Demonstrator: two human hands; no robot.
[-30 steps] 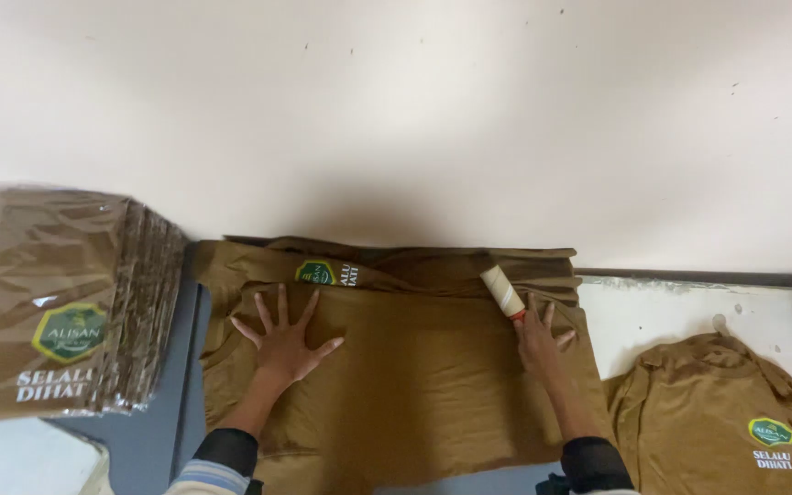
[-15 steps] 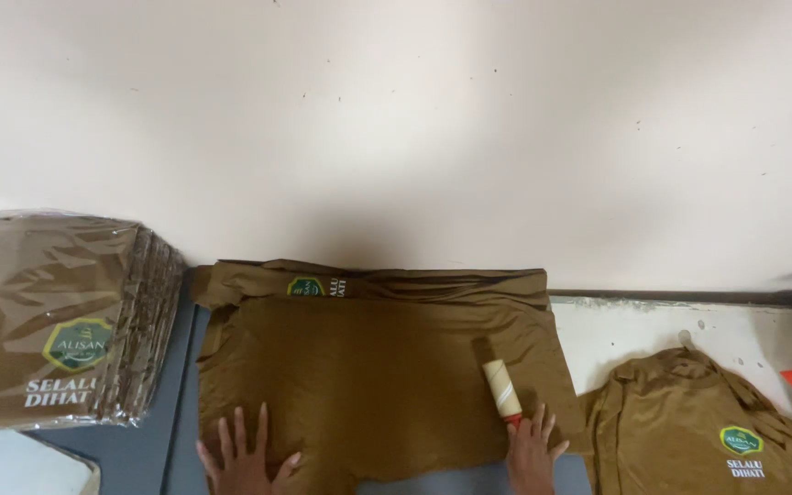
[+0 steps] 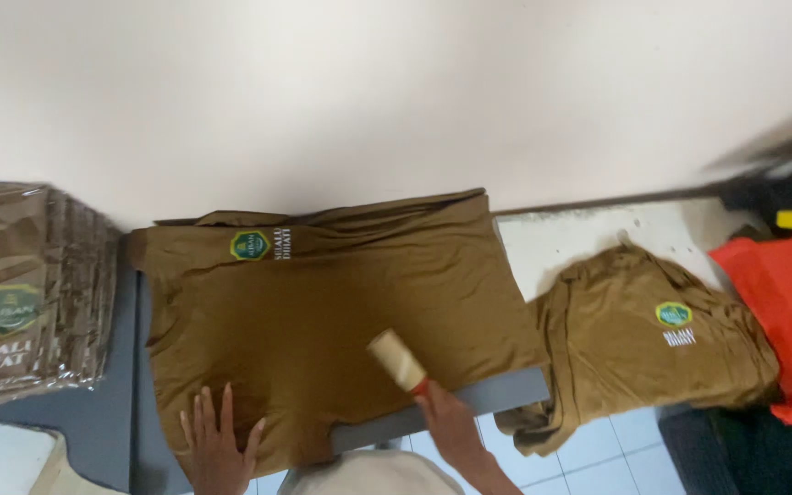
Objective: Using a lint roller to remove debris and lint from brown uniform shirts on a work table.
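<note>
While our left hand (image 3: 215,442) spreads flat fingers on the shirt (image 3: 323,312), right fingers (image 3: 446,417) clamp the lint roller (image 3: 398,361); pushing hard could bunch the fabric ahead.

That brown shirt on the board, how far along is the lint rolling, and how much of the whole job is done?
Done, it seems: a stack of bagged brown shirts at the left. In hand: the brown shirt lies spread flat on the grey board; the left hand presses its near edge while the right hand holds a lint roller on the cloth. Left: a loose brown shirt crumpled at the right, not yet flattened or bagged.
</note>
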